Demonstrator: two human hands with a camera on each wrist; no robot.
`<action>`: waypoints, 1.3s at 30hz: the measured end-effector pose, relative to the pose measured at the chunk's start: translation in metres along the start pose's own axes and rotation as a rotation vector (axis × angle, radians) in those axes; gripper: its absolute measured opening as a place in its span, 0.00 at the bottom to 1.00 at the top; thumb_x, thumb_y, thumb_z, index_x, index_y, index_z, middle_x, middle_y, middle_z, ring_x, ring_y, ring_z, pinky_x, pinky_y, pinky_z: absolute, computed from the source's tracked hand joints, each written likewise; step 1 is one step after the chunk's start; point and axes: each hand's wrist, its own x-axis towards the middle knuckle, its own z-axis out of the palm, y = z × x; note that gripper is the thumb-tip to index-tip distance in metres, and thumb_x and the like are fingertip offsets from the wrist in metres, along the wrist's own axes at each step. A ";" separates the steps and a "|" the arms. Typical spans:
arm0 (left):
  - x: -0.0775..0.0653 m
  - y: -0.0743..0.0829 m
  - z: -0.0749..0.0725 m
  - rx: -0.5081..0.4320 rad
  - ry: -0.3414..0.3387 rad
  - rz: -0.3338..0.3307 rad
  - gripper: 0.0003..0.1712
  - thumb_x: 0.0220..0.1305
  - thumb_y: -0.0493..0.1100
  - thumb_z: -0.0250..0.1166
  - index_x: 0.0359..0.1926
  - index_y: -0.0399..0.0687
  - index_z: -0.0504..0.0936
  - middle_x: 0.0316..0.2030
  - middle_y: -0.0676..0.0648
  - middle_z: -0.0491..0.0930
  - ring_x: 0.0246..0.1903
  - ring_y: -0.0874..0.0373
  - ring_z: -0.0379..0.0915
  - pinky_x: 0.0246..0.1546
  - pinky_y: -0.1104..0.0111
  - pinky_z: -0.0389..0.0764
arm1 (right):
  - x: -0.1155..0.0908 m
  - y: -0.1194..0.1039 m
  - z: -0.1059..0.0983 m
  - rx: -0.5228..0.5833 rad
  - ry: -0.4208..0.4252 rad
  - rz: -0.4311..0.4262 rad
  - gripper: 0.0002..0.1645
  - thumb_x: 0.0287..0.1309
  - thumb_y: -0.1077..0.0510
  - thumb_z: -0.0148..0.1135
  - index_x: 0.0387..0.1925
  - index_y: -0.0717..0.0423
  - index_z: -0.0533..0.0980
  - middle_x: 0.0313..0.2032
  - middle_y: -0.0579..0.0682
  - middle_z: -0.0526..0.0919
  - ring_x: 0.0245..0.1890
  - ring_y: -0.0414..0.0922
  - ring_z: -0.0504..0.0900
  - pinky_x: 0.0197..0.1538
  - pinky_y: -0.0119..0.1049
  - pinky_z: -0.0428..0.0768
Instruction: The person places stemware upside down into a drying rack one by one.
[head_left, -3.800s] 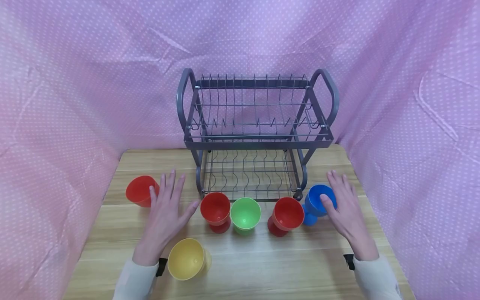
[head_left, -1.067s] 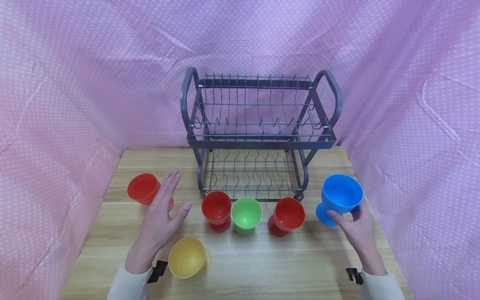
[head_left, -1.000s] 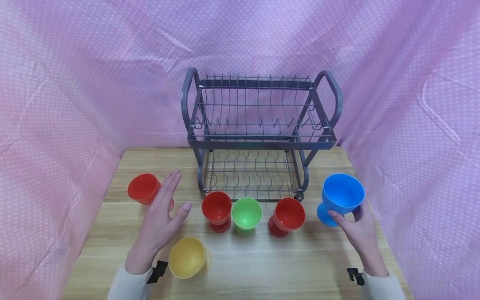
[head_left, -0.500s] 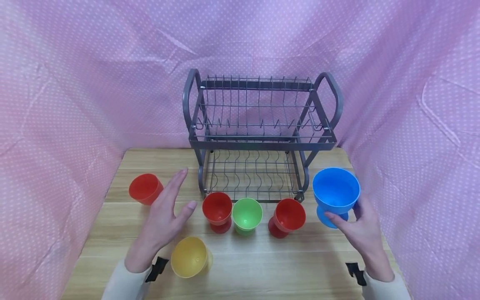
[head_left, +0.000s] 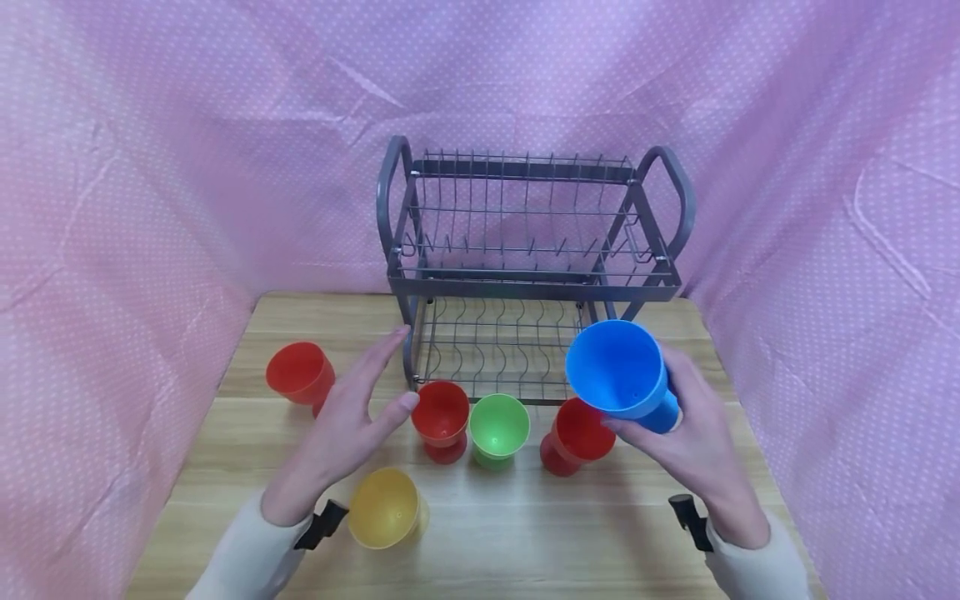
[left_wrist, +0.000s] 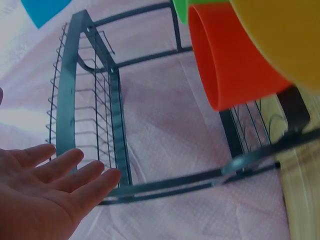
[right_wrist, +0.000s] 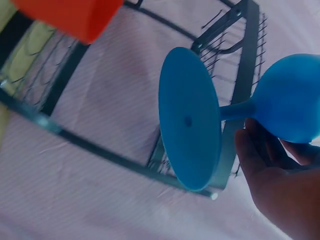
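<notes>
Blue cup point(head_left: 618, 367) held tilted in the right hand point(head_left: 697, 433), off the worktop point(head_left: 510, 542) near the rightmost red cup point(head_left: 572, 442), left hand point(head_left: 337, 437) wide and holding nothing: could knock that one over if swung low, or slip through too loose a grip.

Looking forward and down from the head, taking in the rack point(head_left: 525, 290), left hand point(head_left: 339, 433) and right hand point(head_left: 697, 442). Peering tilted from the left wrist past close fingers point(left_wrist: 62, 164), from the right onto the near blue goblet point(head_left: 624, 373), sharing the rack and pink cloth point(head_left: 517, 75) with the head view.
</notes>
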 end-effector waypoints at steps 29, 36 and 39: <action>0.019 0.037 0.029 -0.563 -0.208 -0.098 0.47 0.69 0.52 0.69 0.81 0.58 0.55 0.78 0.49 0.57 0.74 0.43 0.62 0.55 0.62 0.83 | 0.034 -0.039 0.049 -0.097 -0.223 -0.289 0.64 0.36 0.53 0.90 0.76 0.47 0.65 0.67 0.54 0.73 0.65 0.57 0.74 0.54 0.61 0.83; 0.021 0.041 0.034 -0.560 -0.210 -0.114 0.50 0.66 0.53 0.71 0.81 0.57 0.54 0.78 0.49 0.57 0.74 0.40 0.60 0.58 0.53 0.81 | 0.036 -0.042 0.054 -0.179 -0.237 -0.336 0.63 0.35 0.51 0.90 0.74 0.49 0.67 0.66 0.55 0.73 0.66 0.56 0.72 0.54 0.59 0.84; 0.021 0.042 0.037 -0.519 -0.197 -0.125 0.52 0.64 0.53 0.73 0.81 0.58 0.54 0.78 0.49 0.57 0.75 0.41 0.59 0.62 0.49 0.78 | 0.037 -0.043 0.056 -0.219 -0.233 -0.360 0.63 0.34 0.51 0.90 0.74 0.51 0.67 0.66 0.56 0.73 0.65 0.57 0.71 0.54 0.60 0.84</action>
